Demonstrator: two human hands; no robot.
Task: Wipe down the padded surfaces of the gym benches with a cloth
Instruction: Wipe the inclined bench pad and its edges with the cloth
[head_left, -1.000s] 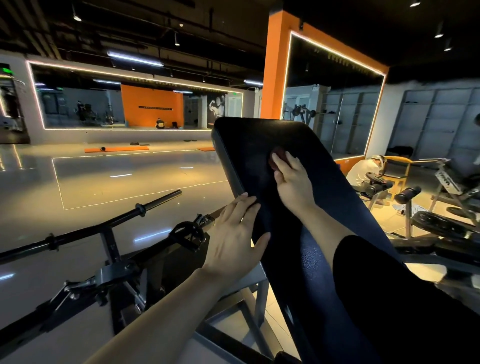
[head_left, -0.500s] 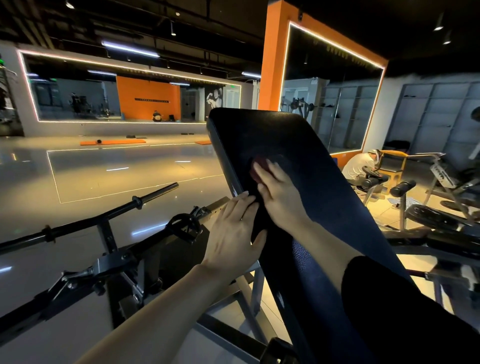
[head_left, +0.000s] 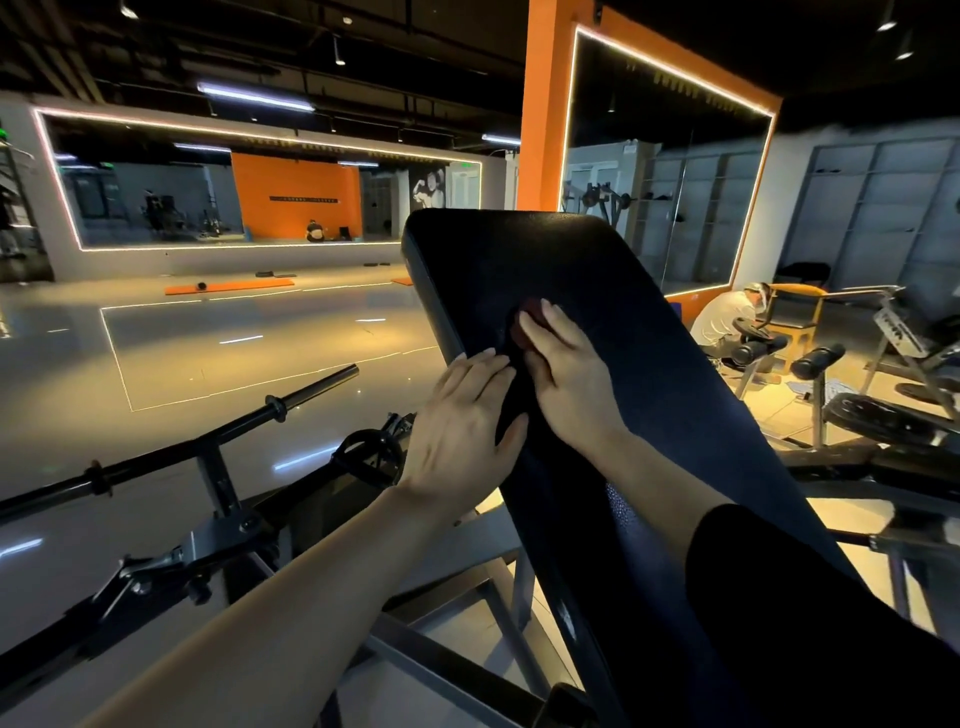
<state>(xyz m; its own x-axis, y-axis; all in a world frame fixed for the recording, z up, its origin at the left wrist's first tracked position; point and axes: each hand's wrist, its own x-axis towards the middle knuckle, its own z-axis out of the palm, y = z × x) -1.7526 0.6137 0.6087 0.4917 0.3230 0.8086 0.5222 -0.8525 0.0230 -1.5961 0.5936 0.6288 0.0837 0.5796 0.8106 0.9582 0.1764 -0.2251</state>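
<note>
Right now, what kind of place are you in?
Most likely a gym. A person's right hand presses a dark red cloth on a black padded incline bench, a barbell sits on a rack at left, and big wall mirrors edged with light strips line the room.

The dark lettering on the orange wall (head_left: 296, 200) seems too small to read.

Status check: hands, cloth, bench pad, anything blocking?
Right hand presses the dark red cloth flat on the inclined black bench pad. Left hand rests open on the pad's left edge. Nothing in the way on the pad.
</note>
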